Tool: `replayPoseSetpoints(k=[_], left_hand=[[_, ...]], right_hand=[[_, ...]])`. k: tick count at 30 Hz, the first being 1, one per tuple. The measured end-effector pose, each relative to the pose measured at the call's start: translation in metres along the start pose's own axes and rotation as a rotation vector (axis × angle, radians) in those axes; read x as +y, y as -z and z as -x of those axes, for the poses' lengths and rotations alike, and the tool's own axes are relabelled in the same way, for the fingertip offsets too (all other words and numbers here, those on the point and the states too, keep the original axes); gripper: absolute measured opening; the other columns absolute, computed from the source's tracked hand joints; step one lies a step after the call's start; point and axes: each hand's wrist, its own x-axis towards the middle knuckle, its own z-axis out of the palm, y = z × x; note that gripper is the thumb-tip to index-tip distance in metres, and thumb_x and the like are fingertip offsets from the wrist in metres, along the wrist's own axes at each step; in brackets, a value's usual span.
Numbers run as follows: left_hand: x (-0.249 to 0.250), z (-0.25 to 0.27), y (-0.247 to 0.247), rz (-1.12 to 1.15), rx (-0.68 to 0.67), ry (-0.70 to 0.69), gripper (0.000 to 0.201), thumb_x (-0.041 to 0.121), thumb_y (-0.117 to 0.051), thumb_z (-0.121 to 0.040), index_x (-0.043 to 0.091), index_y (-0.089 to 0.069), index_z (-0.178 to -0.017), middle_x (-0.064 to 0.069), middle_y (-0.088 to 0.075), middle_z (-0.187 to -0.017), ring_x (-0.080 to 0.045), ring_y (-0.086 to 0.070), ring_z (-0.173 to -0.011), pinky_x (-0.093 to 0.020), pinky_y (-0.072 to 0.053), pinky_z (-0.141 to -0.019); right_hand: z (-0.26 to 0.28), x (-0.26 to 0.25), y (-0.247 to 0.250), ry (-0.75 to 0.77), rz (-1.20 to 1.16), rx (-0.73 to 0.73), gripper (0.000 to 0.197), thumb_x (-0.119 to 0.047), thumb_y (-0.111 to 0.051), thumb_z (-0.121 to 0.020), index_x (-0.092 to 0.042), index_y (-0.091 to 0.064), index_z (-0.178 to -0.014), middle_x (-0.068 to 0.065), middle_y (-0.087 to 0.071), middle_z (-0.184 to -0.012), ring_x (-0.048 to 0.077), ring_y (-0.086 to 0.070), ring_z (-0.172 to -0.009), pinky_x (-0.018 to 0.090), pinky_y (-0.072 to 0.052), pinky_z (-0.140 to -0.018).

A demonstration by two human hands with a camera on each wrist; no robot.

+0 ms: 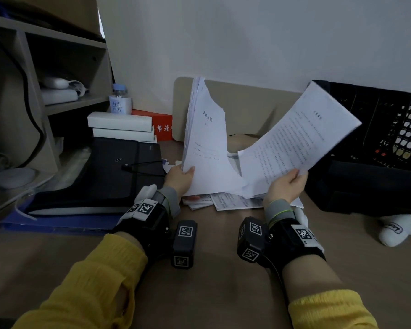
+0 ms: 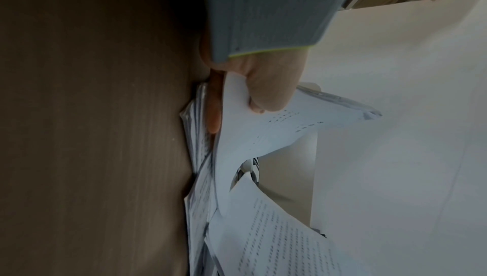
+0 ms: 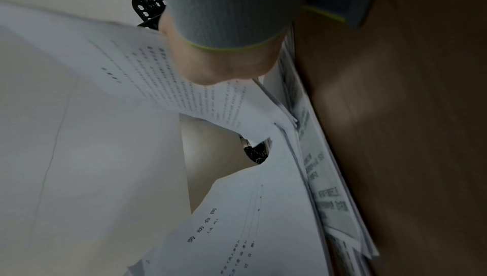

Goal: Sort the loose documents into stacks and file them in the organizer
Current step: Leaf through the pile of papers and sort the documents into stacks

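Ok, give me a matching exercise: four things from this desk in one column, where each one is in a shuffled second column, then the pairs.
Things:
1. Title-page stack
2. Text-filled sheets
3. Small bottle
4. Black mesh organizer

Places:
A. Far right of the desk, against the wall
B. Held upright in the left hand
C. On top of the white boxes, beside the shelf
D. Held tilted in the right hand

Pairs: 1-B, 2-D, 3-C, 4-A
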Motion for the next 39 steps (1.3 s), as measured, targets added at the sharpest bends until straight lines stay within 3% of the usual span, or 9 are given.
replayPoseSetpoints(k=[9,13,20,24,28,31,33,36,39], left_hand=[[0.007,0.006,-0.001,-0.052,0.053,-0.030,0.037,0.022,-0.053,-0.097,-0.001,-0.056,-0.126,-0.015,-0.061,-0.127,-0.033,-0.058,-0.116,-0.042,-0.047,-0.102],[0.009,0.007,-0.001,-0.067,0.057,-0.029,0.036,0.020,-0.053,-0.097,-0.003,-0.056,-0.125,-0.016,-0.060,-0.128,-0.033,-0.057,-0.118,-0.039,-0.046,-0.103],[0.010,0.009,-0.001,-0.035,0.044,-0.027,0.035,0.020,-0.053,-0.097,-0.002,-0.057,-0.125,-0.015,-0.061,-0.127,-0.032,-0.058,-0.117,-0.039,-0.046,-0.102],[0.011,0.014,0.001,0.033,0.013,-0.005,0.036,0.023,-0.055,-0.096,0.003,-0.057,-0.125,-0.014,-0.062,-0.126,-0.033,-0.061,-0.112,-0.049,-0.051,-0.095],[0.011,0.015,0.003,0.145,-0.040,0.032,0.028,0.026,-0.062,-0.092,0.012,-0.059,-0.116,-0.014,-0.066,-0.112,-0.035,-0.066,-0.098,-0.056,-0.058,-0.069],[0.013,0.019,0.002,0.111,-0.074,-0.016,0.028,0.027,-0.067,-0.081,0.015,-0.061,-0.106,-0.016,-0.066,-0.114,-0.035,-0.063,-0.104,-0.056,-0.052,-0.090],[0.015,0.023,0.001,0.125,-0.091,-0.079,0.025,0.011,-0.058,-0.089,0.014,-0.060,-0.114,-0.013,-0.062,-0.123,-0.029,-0.057,-0.114,-0.047,-0.044,-0.105],[0.018,0.031,-0.001,0.143,-0.137,-0.119,0.030,0.001,-0.049,-0.096,0.008,-0.057,-0.124,-0.008,-0.061,-0.118,-0.025,-0.057,-0.110,-0.041,-0.046,-0.098],[0.018,0.035,-0.002,0.100,-0.182,-0.101,0.016,0.010,-0.050,-0.098,0.011,-0.061,-0.109,-0.016,-0.064,-0.113,-0.036,-0.060,-0.106,-0.050,-0.049,-0.089]], right_hand=[[-0.002,-0.003,0.003,-0.058,-0.182,0.070,0.041,-0.014,-0.029,-0.104,0.000,-0.033,-0.142,0.016,-0.048,-0.138,0.021,-0.052,-0.122,0.020,-0.042,-0.099],[0.000,-0.008,0.005,-0.025,-0.227,0.095,0.032,-0.010,-0.029,-0.103,0.001,-0.045,-0.128,0.000,-0.056,-0.105,-0.001,-0.058,-0.084,0.004,-0.044,-0.072],[-0.001,-0.009,0.007,-0.021,-0.225,0.154,0.034,-0.007,-0.028,-0.103,0.001,-0.042,-0.133,0.002,-0.051,-0.112,0.000,-0.055,-0.091,0.001,-0.043,-0.073],[0.000,-0.005,0.002,-0.085,-0.151,0.057,0.036,-0.012,-0.030,-0.103,-0.004,-0.044,-0.135,0.009,-0.056,-0.124,0.015,-0.055,-0.107,0.011,-0.045,-0.085],[0.004,-0.003,-0.002,-0.245,-0.096,-0.154,0.024,-0.010,-0.037,-0.100,-0.007,-0.052,-0.119,-0.001,-0.061,-0.100,0.014,-0.056,-0.087,0.006,-0.045,-0.062],[0.007,-0.005,-0.004,-0.317,-0.085,-0.319,0.021,-0.009,-0.040,-0.099,-0.008,-0.054,-0.116,-0.009,-0.059,-0.091,0.011,-0.058,-0.087,0.019,-0.047,-0.073],[0.008,-0.006,-0.004,-0.334,-0.062,-0.372,0.014,-0.009,-0.041,-0.100,-0.012,-0.052,-0.109,-0.007,-0.060,-0.094,0.010,-0.057,-0.087,0.026,-0.045,-0.079],[0.008,-0.005,-0.004,-0.328,0.005,-0.382,0.009,-0.011,-0.044,-0.099,-0.010,-0.051,-0.104,-0.001,-0.059,-0.097,0.015,-0.055,-0.093,0.026,-0.040,-0.084],[0.006,-0.002,-0.002,-0.313,0.056,-0.364,0.008,-0.015,-0.045,-0.098,-0.013,-0.053,-0.101,-0.002,-0.059,-0.093,0.016,-0.055,-0.092,0.027,-0.041,-0.081]])
